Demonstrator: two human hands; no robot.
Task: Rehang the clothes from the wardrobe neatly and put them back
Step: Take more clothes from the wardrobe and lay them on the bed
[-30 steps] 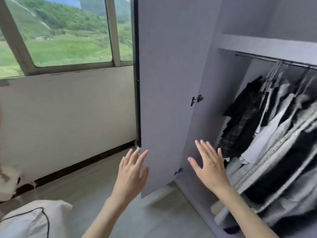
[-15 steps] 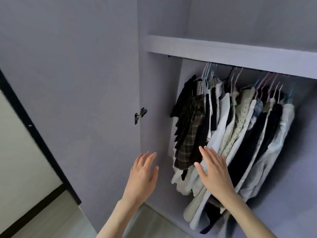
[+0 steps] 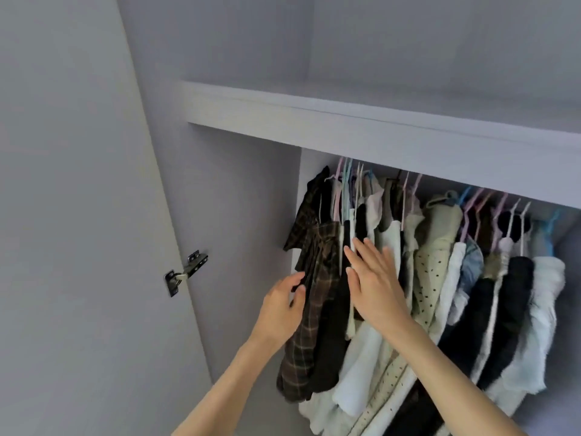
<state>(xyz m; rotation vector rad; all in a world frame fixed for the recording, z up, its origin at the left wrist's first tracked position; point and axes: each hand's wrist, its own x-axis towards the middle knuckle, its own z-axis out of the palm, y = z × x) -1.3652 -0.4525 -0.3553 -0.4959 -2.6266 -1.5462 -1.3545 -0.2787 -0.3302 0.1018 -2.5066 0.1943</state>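
Reaching into the wardrobe (image 3: 239, 190), 2 hands meet the hanging clothes (image 3: 440, 278). The left hand (image 3: 279, 309) curls its fingers round the edge of a dark plaid shirt (image 3: 317, 278) at the row's left end. The right hand (image 3: 374, 281) lies flat, fingers straight and together, against a pale garment (image 3: 390, 240) beside it. Farther up, pastel hangers (image 3: 500, 212) run beneath the shelf (image 3: 345, 133).

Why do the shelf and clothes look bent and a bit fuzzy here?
Head view: the wide lens bows the shelf and leans the hanging clothes; soft, even light, darkening toward the wardrobe's right; slight blur on the left hand and right hand.
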